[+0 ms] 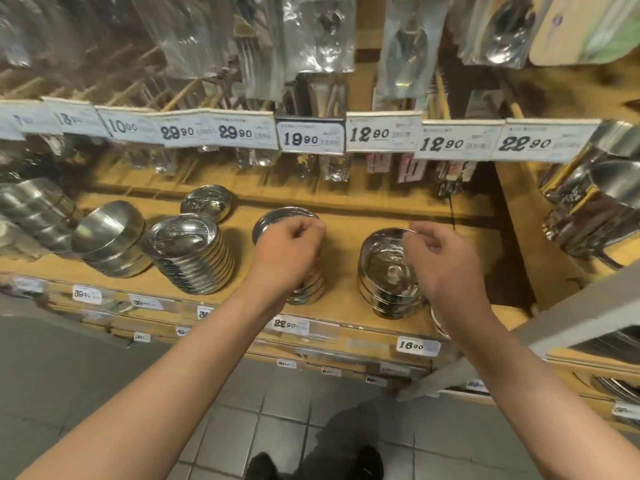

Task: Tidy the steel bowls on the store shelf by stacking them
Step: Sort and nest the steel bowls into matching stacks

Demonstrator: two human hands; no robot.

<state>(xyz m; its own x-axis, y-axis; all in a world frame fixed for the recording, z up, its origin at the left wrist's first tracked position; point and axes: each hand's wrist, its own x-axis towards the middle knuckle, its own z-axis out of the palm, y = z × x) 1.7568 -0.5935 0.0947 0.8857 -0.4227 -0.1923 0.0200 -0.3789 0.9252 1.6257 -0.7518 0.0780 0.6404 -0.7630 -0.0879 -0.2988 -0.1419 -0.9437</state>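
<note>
Hovering over two short stacks of steel bowls on the wooden shelf (346, 216), I have my left hand (289, 252) above the middle stack (304, 289) and my right hand (441, 263) over the right stack (384, 271). Both hands' fingers look loosely curled, seemingly gripping nothing (motion blur leaves contact unclear), probably poised so I can square the rims.

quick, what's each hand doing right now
Left hand: fingers curled over a bowl stack, grip cannot be told.
Right hand: fingers loosely curled above another stack, holding nothing visible.
</note>
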